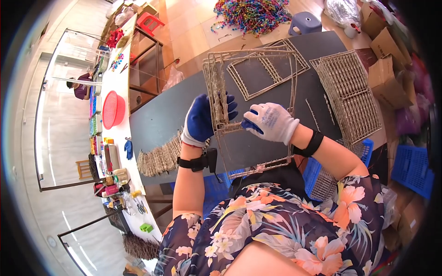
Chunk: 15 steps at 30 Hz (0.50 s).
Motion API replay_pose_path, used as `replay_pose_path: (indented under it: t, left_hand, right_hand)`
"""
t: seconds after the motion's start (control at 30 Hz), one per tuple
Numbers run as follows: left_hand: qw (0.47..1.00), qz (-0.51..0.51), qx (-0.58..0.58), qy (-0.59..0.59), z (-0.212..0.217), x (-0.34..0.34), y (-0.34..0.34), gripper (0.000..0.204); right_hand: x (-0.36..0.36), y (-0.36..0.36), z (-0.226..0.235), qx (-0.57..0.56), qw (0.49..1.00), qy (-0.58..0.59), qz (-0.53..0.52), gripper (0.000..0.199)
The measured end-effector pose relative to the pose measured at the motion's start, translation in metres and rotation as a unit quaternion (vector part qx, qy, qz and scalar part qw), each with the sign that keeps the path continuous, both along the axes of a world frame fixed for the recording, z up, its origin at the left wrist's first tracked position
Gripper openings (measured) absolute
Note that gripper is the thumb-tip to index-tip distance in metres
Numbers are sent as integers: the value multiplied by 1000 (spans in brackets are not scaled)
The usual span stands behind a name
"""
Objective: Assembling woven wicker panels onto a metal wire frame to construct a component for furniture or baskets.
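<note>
My left hand (198, 120), in a white glove with a blue palm, grips the left side of a rectangular brownish wire frame (212, 73). Its blue fingers show through the wires. The frame is raised in front of me above the grey table (175, 110). With bent fingers, my right hand (272, 120), gloved the same way, closes on the frame's crossbar near the left corner. Whether it also pinches a small piece there, I cannot make out. Beyond my hands, another flat wire frame (237, 87) lies on the table, partly seen through the held one.
At the table's right stands a stack of wire racks (350, 92), with loose rods (312, 114) beside it. Many short rods (159, 158) lie at the left edge. A blue crate (313, 172) sits by my right elbow. A blue stool (305, 24) stands beyond the table.
</note>
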State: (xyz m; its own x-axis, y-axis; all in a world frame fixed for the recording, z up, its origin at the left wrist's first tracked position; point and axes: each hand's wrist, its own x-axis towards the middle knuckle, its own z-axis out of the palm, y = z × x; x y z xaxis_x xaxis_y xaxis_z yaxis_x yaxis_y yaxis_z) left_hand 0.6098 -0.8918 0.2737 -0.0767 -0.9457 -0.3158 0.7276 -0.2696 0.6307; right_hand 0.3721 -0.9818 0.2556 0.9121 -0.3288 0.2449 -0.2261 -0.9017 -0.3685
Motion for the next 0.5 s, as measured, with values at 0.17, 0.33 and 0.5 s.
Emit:
replay_pose_path:
  t: [0.17,0.33,0.5]
  left_hand:
    - [989,-84,-37,117,8,-2,-4,87]
    - [981,-86,-101,144,2,-15,0,85]
    - [983,-65,-118,124,7,-23,-1,83]
  right_hand:
    - [-1,2,-2,42,997,-56,42,32]
    - [6,5,-6,84,986,-115,87,34]
    - [9,3,-13,85,980,-148,99,35]
